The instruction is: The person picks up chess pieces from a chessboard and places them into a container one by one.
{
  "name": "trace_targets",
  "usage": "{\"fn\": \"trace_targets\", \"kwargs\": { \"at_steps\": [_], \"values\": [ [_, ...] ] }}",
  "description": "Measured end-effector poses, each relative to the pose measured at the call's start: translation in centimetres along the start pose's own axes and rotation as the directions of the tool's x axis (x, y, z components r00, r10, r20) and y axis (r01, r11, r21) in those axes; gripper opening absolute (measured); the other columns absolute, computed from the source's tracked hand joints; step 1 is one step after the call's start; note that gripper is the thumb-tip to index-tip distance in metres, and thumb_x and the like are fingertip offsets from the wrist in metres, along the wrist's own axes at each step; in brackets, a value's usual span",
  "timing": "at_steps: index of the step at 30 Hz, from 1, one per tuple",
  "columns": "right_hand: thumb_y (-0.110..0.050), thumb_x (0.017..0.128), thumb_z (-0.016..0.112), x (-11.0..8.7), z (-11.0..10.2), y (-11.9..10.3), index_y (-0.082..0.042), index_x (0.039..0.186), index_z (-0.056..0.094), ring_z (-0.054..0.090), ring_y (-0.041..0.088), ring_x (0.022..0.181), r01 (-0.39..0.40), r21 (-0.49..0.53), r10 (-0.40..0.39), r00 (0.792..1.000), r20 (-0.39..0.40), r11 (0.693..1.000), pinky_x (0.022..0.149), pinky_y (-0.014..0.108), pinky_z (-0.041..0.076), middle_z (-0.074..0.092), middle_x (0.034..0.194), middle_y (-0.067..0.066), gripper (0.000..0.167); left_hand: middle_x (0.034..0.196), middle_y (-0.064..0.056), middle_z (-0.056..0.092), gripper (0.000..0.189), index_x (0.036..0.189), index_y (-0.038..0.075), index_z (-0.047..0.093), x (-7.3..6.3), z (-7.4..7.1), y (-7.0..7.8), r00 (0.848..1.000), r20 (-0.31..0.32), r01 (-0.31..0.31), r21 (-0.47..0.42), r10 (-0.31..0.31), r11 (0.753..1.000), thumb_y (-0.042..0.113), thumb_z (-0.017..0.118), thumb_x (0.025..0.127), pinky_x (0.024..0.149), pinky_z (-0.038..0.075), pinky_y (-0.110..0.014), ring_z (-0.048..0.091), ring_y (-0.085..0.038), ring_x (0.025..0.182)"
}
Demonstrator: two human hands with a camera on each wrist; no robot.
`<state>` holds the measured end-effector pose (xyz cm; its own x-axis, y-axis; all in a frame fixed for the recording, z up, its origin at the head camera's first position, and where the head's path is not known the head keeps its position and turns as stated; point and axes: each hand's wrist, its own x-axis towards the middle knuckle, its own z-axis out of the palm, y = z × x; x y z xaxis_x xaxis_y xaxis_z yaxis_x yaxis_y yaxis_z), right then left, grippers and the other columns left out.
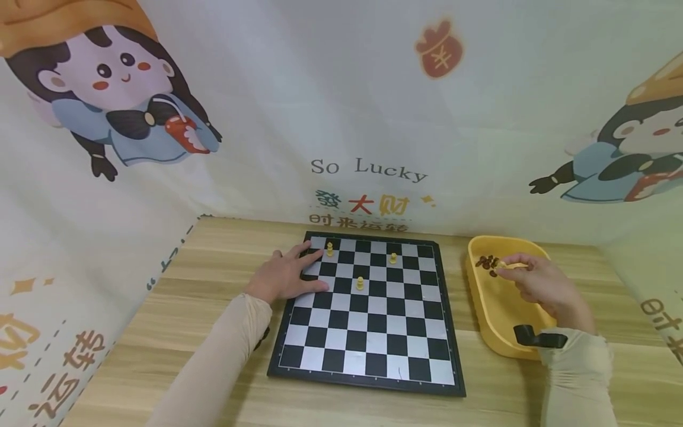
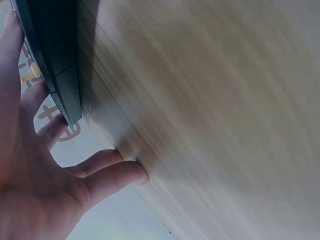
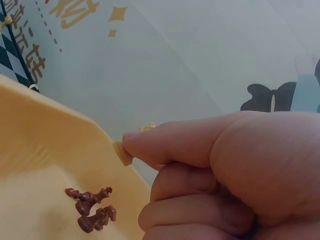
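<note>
A black and white chessboard (image 1: 373,356) lies on the table, with three yellow chess pieces standing on its far half. One yellow piece (image 1: 329,249) is just beyond my left fingertips, another (image 1: 360,283) is near the middle, and a third (image 1: 393,258) is farther right. My left hand (image 1: 285,276) rests with spread fingers on the board's left edge, holding no piece. Over the yellow tray (image 1: 482,314), my right hand (image 1: 544,287) pinches a yellow chess piece (image 3: 122,153) between thumb and finger, its middle hidden by the thumb. Dark red chess pieces (image 3: 92,202) lie in the tray below.
The wooden table (image 1: 187,332) meets a printed curtain (image 1: 267,148) at the back and both sides. The tray's raised rim (image 1: 512,238) stands right of the board, with a strip of table between them. A dark strap mount (image 1: 540,338) sits on my right wrist.
</note>
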<state>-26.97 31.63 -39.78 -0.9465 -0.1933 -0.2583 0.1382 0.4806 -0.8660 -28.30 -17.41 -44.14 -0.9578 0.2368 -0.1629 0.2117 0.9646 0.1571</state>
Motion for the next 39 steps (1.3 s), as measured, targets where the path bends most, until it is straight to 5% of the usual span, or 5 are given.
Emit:
{"fn": "trace_targets", "kwargs": {
  "at_steps": [24,39],
  "values": [
    [-0.020,0.101,0.062,0.5,-0.2,1.7,-0.007,0.120,0.051,0.028,0.002,0.045,-0.162,0.053,0.154,0.979,0.132,0.985,0.046,0.020,0.029,0.033,0.054,-0.014,0.025,0.171,-0.006,0.023,0.089,0.160,0.032,0.035,0.2,0.3,-0.1,1.000,-0.027,-0.015,0.001,0.015,1.000,0.079,0.054,0.088,0.109,0.042,-0.069,0.034,-0.066,0.141],
    [-0.021,0.102,0.062,0.4,-0.1,1.8,-0.005,0.123,0.052,0.031,0.004,0.047,-0.180,0.009,0.177,0.974,0.144,0.984,0.048,0.020,0.031,0.036,0.055,-0.013,0.029,0.172,-0.005,0.020,0.090,0.161,0.033,0.032,0.2,0.1,-0.1,1.000,-0.005,-0.011,0.012,0.011,1.000,0.081,0.052,0.088,0.109,0.043,-0.069,0.032,-0.066,0.141]
  ]
}}
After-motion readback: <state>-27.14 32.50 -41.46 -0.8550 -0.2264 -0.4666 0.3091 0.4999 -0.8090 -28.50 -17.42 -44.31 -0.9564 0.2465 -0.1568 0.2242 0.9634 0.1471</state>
